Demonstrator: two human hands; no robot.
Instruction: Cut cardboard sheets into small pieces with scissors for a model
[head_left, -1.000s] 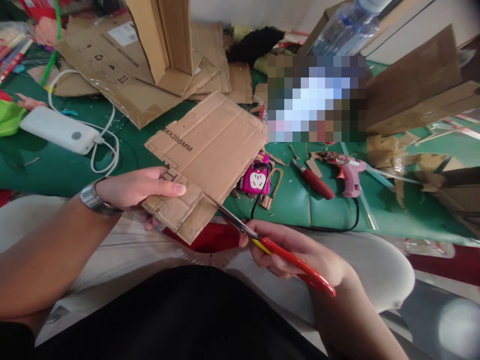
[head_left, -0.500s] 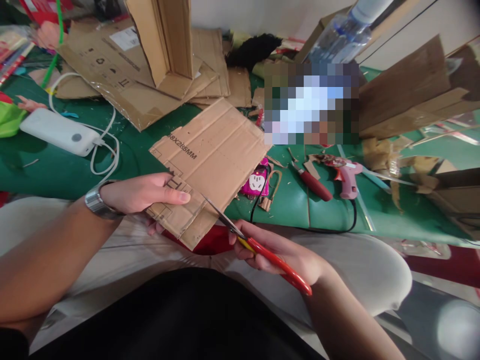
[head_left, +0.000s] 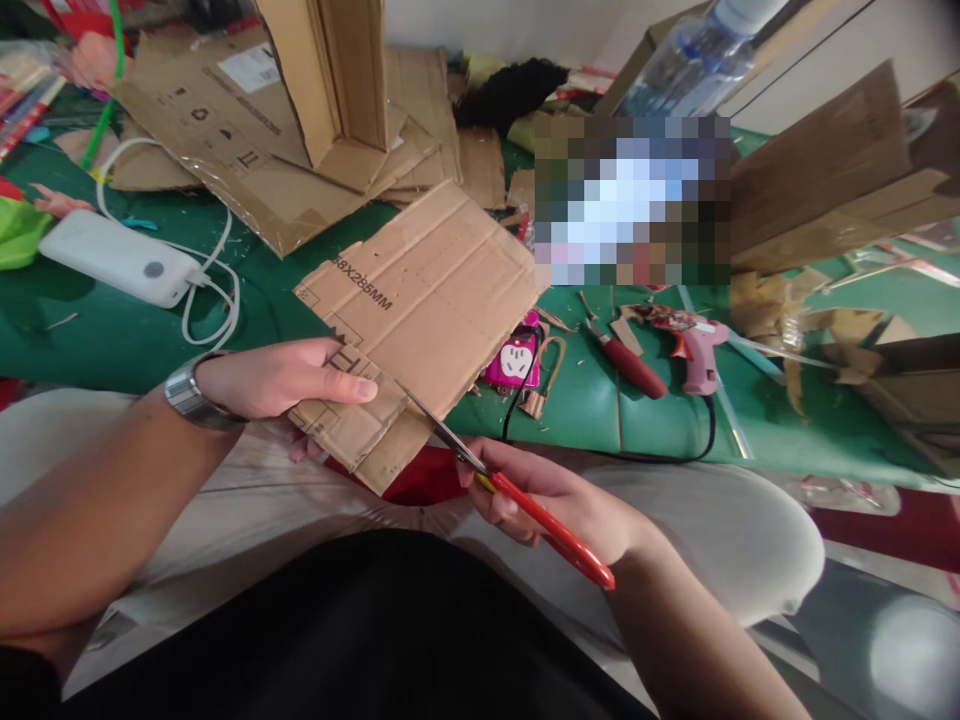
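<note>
A brown cardboard sheet [head_left: 442, 275] with printed lettering is tilted over my lap and the table edge. My left hand [head_left: 300, 380] grips its lower left part, thumb on top and fingers underneath. In my right hand [head_left: 536, 490] is a pair of scissors [head_left: 551, 530] with red and yellow handles. The blades reach into the cardboard just right of my left thumb, and the lower blade is hidden beneath the sheet. My right fingers wrap round the handles, partly out of sight.
On the green table [head_left: 277, 320] lie a white power bank [head_left: 120, 258] with its cable, a pink socket block [head_left: 517, 360], a red-handled tool [head_left: 634, 367] and a pink glue gun [head_left: 699, 355]. Cardboard pieces [head_left: 225, 150] are piled behind. A plastic bottle [head_left: 686, 70] stands at the back right.
The cardboard, both hands and the scissors have shifted very slightly left in view. The scissor handles look a little closer together. Both grips are the same.
</note>
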